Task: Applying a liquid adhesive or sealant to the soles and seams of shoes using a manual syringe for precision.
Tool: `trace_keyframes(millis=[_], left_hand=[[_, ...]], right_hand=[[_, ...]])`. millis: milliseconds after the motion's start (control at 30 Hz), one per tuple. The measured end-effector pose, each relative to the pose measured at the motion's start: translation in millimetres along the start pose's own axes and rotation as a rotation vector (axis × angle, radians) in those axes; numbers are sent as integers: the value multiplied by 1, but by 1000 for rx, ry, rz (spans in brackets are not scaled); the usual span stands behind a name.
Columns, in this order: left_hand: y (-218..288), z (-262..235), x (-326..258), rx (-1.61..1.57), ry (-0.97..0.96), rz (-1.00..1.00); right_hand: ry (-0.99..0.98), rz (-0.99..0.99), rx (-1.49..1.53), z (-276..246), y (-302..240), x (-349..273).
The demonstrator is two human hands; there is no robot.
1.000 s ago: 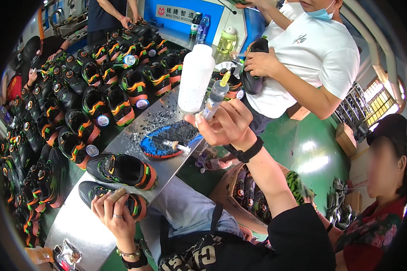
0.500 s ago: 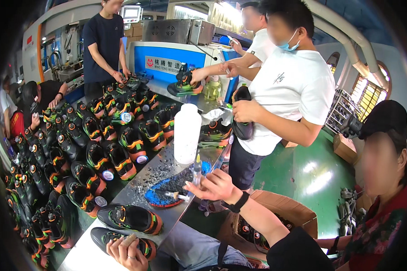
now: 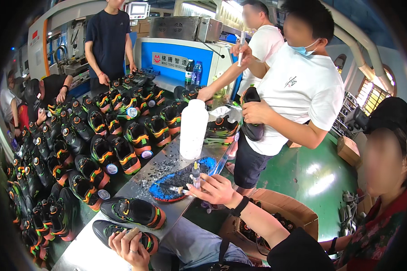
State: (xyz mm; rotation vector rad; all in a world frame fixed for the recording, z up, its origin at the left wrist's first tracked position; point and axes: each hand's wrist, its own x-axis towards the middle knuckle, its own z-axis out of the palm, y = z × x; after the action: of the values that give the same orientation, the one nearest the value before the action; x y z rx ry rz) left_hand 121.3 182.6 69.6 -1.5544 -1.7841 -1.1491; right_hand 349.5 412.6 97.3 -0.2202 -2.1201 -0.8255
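Observation:
My left hand [image 3: 130, 248] is closed on a black sneaker [image 3: 107, 229] with orange and green trim at the table's near edge. A second sneaker [image 3: 133, 212] of the same kind lies just beyond it. My right hand [image 3: 217, 189] grips a small clear syringe [image 3: 196, 177], its yellowish tip pointing up. A short, slim tool with a pale end [image 3: 178, 189] also sticks out by those fingers; its kind is unclear. Beneath lies a blue insole-shaped pad [image 3: 207, 162] covered with black crumbs. Behind it stands a white plastic bottle [image 3: 193, 131].
Rows of black sneakers [image 3: 99, 124] fill the left. Black scraps litter the metal table [image 3: 167, 214]. Across it, a masked person [image 3: 298, 86] holds a shoe and a syringe. Other people stand around. Right of the table sits a cardboard box [image 3: 285, 203] containing shoes.
The masked person has set a shoe down among the others and now raises a syringe. The view has shifted slightly; my hands keep their holds.

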Motion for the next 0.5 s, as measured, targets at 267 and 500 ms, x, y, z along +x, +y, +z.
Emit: trace_keyframes(millis=[267,500], left_hand=[[3,-3,2,-25,-12,-36],[1,-3,0,-6,-36,-44]], right_hand=[[-70,42,25,-3,-2,5],[-49,54,-24,2,-5,6]])
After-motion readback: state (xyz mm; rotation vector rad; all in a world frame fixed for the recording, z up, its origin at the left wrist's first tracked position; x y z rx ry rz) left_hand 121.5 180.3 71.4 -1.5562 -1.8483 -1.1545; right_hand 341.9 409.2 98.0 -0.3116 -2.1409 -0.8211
